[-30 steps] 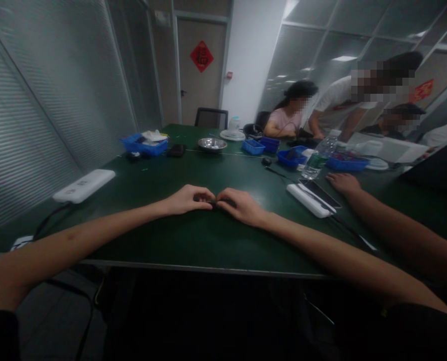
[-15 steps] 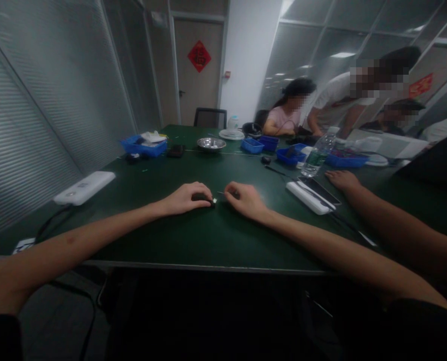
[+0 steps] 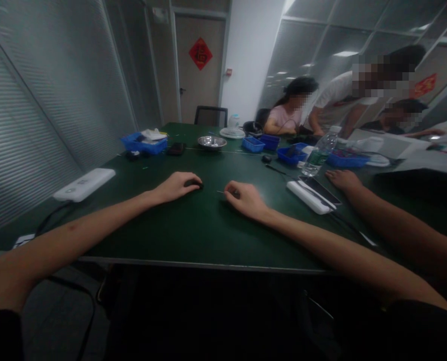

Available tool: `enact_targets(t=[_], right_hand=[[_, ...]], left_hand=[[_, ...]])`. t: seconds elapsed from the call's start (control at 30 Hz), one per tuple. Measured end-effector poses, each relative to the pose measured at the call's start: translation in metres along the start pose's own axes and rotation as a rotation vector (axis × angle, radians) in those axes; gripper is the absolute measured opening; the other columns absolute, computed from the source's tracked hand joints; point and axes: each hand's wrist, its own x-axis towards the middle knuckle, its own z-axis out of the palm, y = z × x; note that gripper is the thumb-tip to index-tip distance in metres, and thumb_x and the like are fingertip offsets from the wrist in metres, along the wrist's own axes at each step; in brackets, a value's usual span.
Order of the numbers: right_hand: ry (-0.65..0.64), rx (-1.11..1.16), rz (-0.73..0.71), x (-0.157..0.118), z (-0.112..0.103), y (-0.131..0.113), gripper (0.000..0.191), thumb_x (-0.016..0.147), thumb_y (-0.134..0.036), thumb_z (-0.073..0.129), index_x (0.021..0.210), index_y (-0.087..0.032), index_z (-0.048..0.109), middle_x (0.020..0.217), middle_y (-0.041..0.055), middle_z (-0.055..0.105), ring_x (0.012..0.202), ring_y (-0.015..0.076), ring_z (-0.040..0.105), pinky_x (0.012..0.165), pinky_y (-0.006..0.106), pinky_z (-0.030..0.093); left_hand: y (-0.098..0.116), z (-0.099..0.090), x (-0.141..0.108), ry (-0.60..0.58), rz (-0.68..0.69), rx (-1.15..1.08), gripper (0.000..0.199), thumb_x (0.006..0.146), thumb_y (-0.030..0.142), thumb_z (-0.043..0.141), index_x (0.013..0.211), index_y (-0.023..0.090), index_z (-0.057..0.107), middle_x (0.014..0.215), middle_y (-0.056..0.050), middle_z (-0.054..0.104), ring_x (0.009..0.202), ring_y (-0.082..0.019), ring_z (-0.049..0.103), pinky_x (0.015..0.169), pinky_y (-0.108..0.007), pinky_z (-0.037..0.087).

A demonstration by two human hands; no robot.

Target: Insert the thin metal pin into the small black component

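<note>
Over the middle of the green table [image 3: 193, 230], my left hand [image 3: 176, 185] is closed around a small black object [image 3: 197, 185]; the fingers cover most of it, so its kind is unclear. To its right, my right hand [image 3: 246, 199] pinches a thin metal-tipped tool [image 3: 220, 191], whose slim tip points left toward the other hand. Most of this tool is hidden in the fingers. A gap of bare tabletop separates the two hands.
A steel bowl [image 3: 211, 143] and a blue tray [image 3: 144, 144] stand farther back. White power strips lie left [image 3: 86, 184] and right [image 3: 309, 197], near a phone [image 3: 321, 190] and water bottle [image 3: 321, 153]. Another person's hand [image 3: 341, 179] rests at right; people work behind.
My left hand has moved back and left with the black object, away from my right hand. A small pale piece seen at that object's end no longer shows. My right hand stays put.
</note>
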Motion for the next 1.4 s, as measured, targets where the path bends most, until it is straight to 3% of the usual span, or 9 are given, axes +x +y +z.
enact_targets(t=[0.23,0.5,0.7,1.03,1.17,1.4], right_hand=[[-0.003,0.025,-0.045,-0.002,-0.001,-0.001,0.014,0.098,-0.029,0.06,0.102,-0.019,0.07,0.097,0.0065,0.074,0.082,0.0182,0.066,0.071,0.028,0.048],[0.002,0.014,-0.046,-0.003,-0.001,-0.002,0.014,0.098,-0.029,0.061,0.103,-0.019,0.07,0.096,0.0059,0.073,0.081,0.0176,0.065,0.07,0.027,0.047],[-0.013,0.014,-0.073,-0.003,-0.002,-0.004,0.014,0.099,-0.029,0.06,0.103,-0.018,0.069,0.095,0.0058,0.073,0.08,0.017,0.065,0.07,0.027,0.046],[-0.028,0.017,-0.09,-0.004,-0.003,-0.004,0.014,0.099,-0.029,0.061,0.102,-0.019,0.069,0.094,0.0053,0.072,0.078,0.0163,0.063,0.068,0.026,0.044],[-0.038,0.015,-0.104,-0.004,-0.003,-0.004,0.014,0.099,-0.029,0.06,0.103,-0.019,0.069,0.096,0.0057,0.073,0.081,0.0168,0.064,0.07,0.027,0.045],[-0.045,0.006,-0.119,-0.003,-0.002,-0.005,0.015,0.099,-0.03,0.059,0.103,-0.019,0.069,0.095,0.0055,0.073,0.081,0.0168,0.064,0.071,0.027,0.045]], left_hand=[[-0.085,-0.04,-0.015,0.152,-0.281,0.137,0.037,0.092,0.044,0.065,0.118,0.021,0.077,0.123,-0.009,0.072,0.109,-0.026,0.067,0.099,-0.041,0.051],[-0.128,-0.058,-0.025,0.218,-0.459,0.201,0.04,0.085,0.046,0.07,0.116,0.022,0.08,0.121,-0.009,0.074,0.107,-0.028,0.068,0.101,-0.038,0.05],[-0.138,-0.057,-0.024,0.181,-0.535,0.181,0.045,0.084,0.041,0.071,0.125,0.022,0.078,0.124,-0.01,0.075,0.109,-0.031,0.069,0.102,-0.042,0.05],[-0.128,-0.057,-0.025,0.233,-0.543,0.164,0.042,0.08,0.045,0.077,0.115,0.023,0.081,0.117,-0.01,0.077,0.106,-0.032,0.07,0.101,-0.044,0.052],[-0.128,-0.057,-0.024,0.254,-0.529,0.199,0.034,0.082,0.044,0.075,0.109,0.023,0.083,0.116,-0.01,0.077,0.108,-0.033,0.07,0.104,-0.043,0.05],[-0.12,-0.056,-0.026,0.26,-0.433,0.26,0.035,0.086,0.035,0.071,0.116,0.02,0.08,0.117,-0.011,0.076,0.107,-0.031,0.07,0.103,-0.042,0.05]])
